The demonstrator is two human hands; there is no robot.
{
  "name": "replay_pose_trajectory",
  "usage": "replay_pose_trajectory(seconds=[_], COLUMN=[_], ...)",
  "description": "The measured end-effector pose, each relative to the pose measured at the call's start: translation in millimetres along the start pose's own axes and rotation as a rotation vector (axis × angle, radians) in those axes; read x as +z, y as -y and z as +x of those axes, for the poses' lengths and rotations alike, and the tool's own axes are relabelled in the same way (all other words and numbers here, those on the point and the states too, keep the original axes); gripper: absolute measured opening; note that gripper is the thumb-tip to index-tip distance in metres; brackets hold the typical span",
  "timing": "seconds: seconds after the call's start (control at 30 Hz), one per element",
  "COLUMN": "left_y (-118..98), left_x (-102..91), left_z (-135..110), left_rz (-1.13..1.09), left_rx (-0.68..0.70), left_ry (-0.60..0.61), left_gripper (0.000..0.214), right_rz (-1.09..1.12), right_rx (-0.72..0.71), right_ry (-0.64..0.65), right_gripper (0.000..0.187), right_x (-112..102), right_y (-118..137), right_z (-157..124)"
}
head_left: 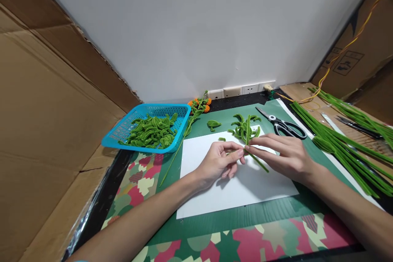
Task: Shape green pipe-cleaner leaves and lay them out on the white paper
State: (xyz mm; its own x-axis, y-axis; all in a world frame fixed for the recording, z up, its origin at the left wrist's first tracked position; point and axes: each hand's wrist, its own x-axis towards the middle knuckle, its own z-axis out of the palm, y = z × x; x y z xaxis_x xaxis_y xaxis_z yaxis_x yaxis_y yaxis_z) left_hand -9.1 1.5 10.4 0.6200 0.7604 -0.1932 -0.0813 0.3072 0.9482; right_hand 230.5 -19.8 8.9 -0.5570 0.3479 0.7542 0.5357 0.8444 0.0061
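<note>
Above a white sheet of paper [208, 196], both hands meet at a green fuzzy pipe cleaner [259, 162]. My left hand [219, 157] pinches it between thumb and forefinger. Fingertips of my right hand [282, 153] close on the same spot, where one length stands upright and another slants down to the right. The exact join is hidden by the fingers. Just behind lies a small pile of curled green pipe-cleaner leaves [238, 125]. A single leaf shape [213, 124] rests apart from it, to the left.
A blue basket [186, 118] of green leaves stands at the left. Orange flowers on a stem [199, 108] lie beside it. Black-handled scissors [288, 127] are at the right, near bundled green pipe cleaners [344, 151]. Pliers [359, 126] lie farther right. Cardboard walls [39, 131] flank the table.
</note>
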Motion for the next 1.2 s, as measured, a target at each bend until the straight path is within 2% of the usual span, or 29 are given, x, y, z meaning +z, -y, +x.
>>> replay_pose_trajectory(seconds=[0.1,0.23,0.33,0.5,0.63,0.77,0.97,1.1,1.17,1.2], left_y=[-1,-4,-9,-16,-19,-20,-24,-32,-38,-41], left_x=[0.7,1.7,3.9,5.7,6.5,8.8,11.5,10.1,6.6,4.2], left_z=[-1,-3,-5,-6,-7,-10,-14,-20,-22,-23], left_rz=[0.023,0.03,0.069,0.059,0.055,0.085,0.33,0.625,0.854,0.973], left_rx=[0.003,-0.021,0.018,0.054,0.022,0.025,0.236,0.383,0.519,0.631], left_ry=[0.003,0.012,-0.023,-0.024,-0.004,-0.003,-0.048,-0.051,-0.033,-0.015], left_gripper=[0.036,0.034,0.035,0.037,0.036,0.038,0.03,0.022,0.017,0.014], right_rz=[-0.034,-0.081,-0.055,0.028,0.009,0.063,0.056,0.145,0.257,0.332], right_rx=[-0.043,-0.107,-0.152,-0.119,-0.139,-0.088,-0.053,0.146,0.266,0.331], right_ry=[0.051,0.033,0.058,0.031,0.029,0.021,-0.095,-0.126,-0.143,-0.161], right_gripper=[0.029,0.031,0.038,0.043,0.043,0.039,0.036,0.025,0.018,0.015], right_x=[-3,-2,-1,-1,0,4,11,17,18,18], right_y=[0,2,6,8,7,8,18,28,34,37], right_z=[0,-10,-18,-22,-22,-22,-6,6,13,17])
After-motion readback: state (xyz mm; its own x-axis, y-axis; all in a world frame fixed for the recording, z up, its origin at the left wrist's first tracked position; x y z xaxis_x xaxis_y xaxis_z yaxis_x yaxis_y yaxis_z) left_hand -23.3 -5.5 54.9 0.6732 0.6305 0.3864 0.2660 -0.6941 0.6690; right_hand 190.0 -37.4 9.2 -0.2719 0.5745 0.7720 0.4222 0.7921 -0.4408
